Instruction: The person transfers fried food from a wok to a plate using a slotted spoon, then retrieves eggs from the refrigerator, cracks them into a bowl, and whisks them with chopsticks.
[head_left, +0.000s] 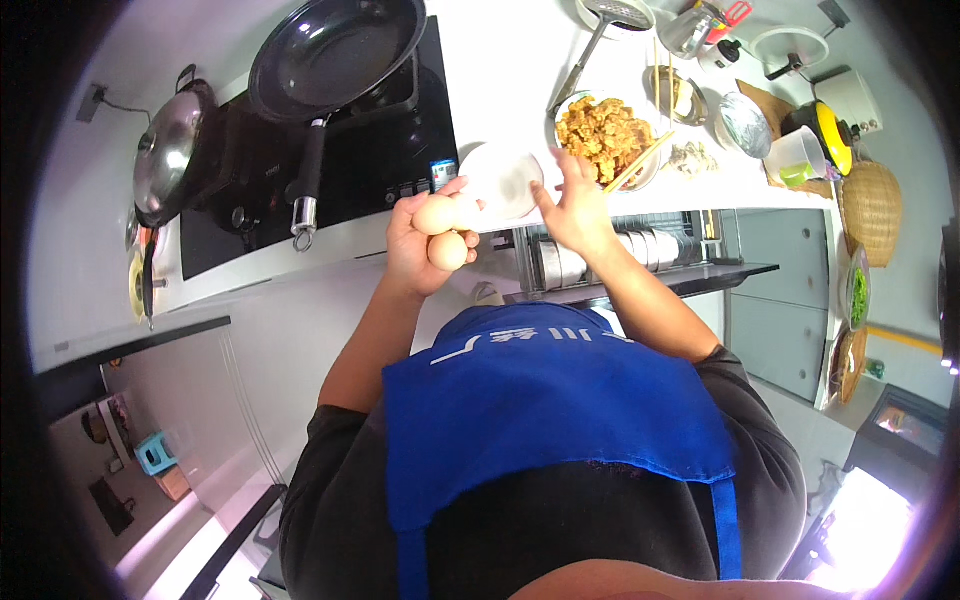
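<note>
Several eggs lie in my left hand, its fingers curled around them, just in front of the cooktop's right edge. My right hand has its fingers apart, thumb by the right rim of a white bowl on the white counter; I cannot tell whether it touches the bowl. Nothing shows in that hand. Beyond its fingertips stands a large bowl of browned fried food, with wooden chopsticks resting across its rim.
A black wok sits on the black cooktop, its handle pointing towards me. A lidded pan is farther left. Below the counter, an open pull-out rack holds bowls. A slotted ladle, a foil-covered bowl and a plastic cup stand behind and right.
</note>
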